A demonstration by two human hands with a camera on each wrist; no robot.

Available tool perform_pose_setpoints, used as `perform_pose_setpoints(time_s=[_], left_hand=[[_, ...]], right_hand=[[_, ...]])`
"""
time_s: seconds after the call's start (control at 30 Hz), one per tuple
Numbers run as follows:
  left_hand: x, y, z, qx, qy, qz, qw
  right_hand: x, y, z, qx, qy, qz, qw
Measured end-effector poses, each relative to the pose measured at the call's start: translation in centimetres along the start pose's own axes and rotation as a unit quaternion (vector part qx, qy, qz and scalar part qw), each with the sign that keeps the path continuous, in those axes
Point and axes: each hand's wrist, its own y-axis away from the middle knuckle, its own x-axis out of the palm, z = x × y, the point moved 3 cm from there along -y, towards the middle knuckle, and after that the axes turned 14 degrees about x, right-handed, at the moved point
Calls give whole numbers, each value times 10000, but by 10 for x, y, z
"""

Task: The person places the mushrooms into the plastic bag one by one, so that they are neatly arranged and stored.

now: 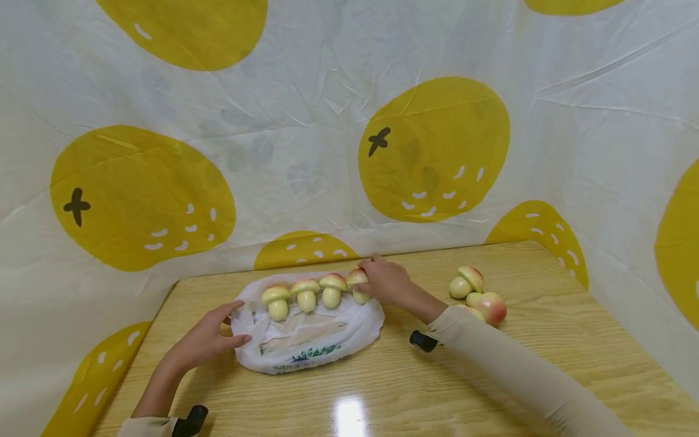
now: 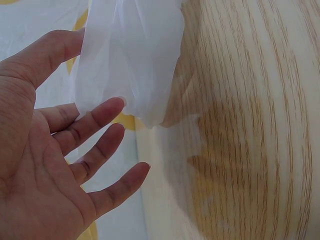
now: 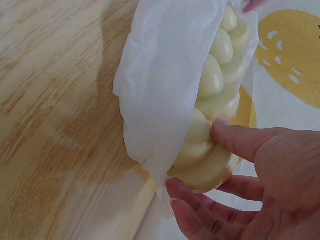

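Note:
A white plastic bag [image 1: 360, 331] with green print lies on the table, its mouth spread wide. Along its far side stands a row of toy mushrooms [image 1: 307, 295] with pale stems and yellow-red caps. My right hand [image 1: 386, 280] pinches the rightmost mushroom [image 3: 202, 165] between thumb and fingers, at the bag's right end. At the opposite end, my left hand [image 1: 210, 334] touches the rim of the bag with spread fingers. In the left wrist view, part of its index finger is hidden behind the white plastic [image 2: 130, 55].
To the right on the wooden table [image 1: 404, 388] sit another mushroom [image 1: 466, 282] and a pear-shaped red-yellow piece [image 1: 491, 308]; a further piece [image 1: 472, 312] is partly hidden by the right sleeve. A white sheet [image 1: 306, 170] with yellow fruit print hangs behind and beside the table.

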Motion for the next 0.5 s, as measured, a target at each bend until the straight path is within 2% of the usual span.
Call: perform_pose_setpoints(time_s=[0.23, 0.5], left_hand=[[-1, 0, -1, 59, 82, -54, 9999], [0, 0, 0, 32, 115, -8, 9999]], right_hand=[[1, 0, -1, 42, 167, 94, 9998], [4, -5, -1, -113, 347, 217, 9991]])
